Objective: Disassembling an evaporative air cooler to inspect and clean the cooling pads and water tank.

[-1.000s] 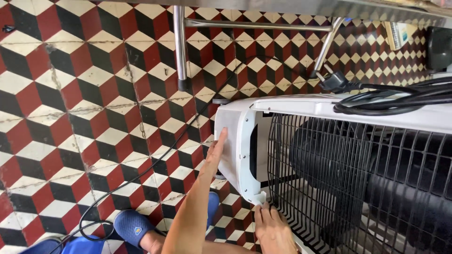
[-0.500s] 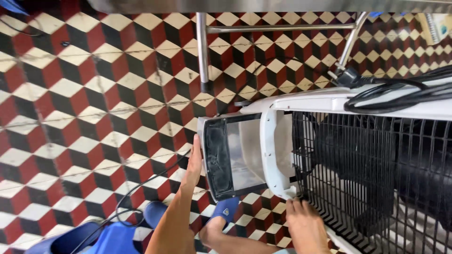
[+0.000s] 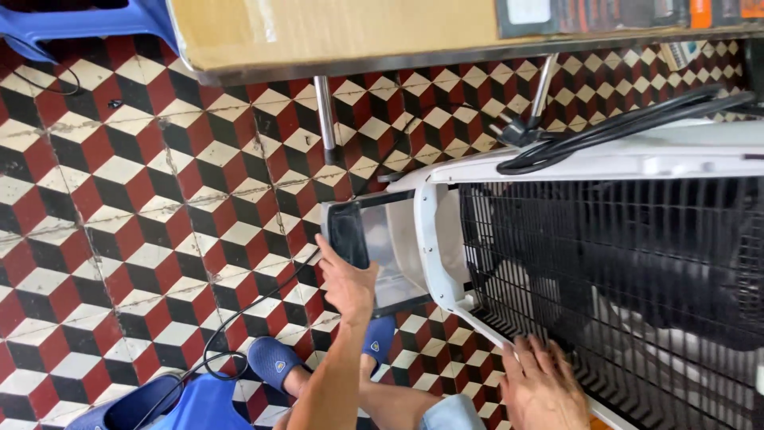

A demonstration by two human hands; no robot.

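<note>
A: Floor of red, black and cream cube-pattern tiles (image 3: pixel 119 207), with a metal-legged surface (image 3: pixel 334 36) at twelve o'clock. Where is the drawer?

B: The clear plastic drawer with dark front (image 3: pixel 374 247) juts from the white fan casing with black wire grille (image 3: pixel 605 263), at nine o'clock of it. The left hand (image 3: pixel 346 279) grips its front edge, fingers pressed on. It looks light, rigid, brittle.

A: Right hand?

B: The right hand (image 3: pixel 541 390) lies spread flat on the casing's lower rim. A black power cord (image 3: pixel 621 127) lies on top; blue sandals (image 3: pixel 278 362) crowd below.

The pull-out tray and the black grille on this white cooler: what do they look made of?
Tray, gripped by the left hand: likely translucent smoky plastic, glossy; the casing shows through it. Grille under the right hand: thin black bars, either coated wire or moulded plastic. Casing: smooth white plastic, seemingly.
</note>
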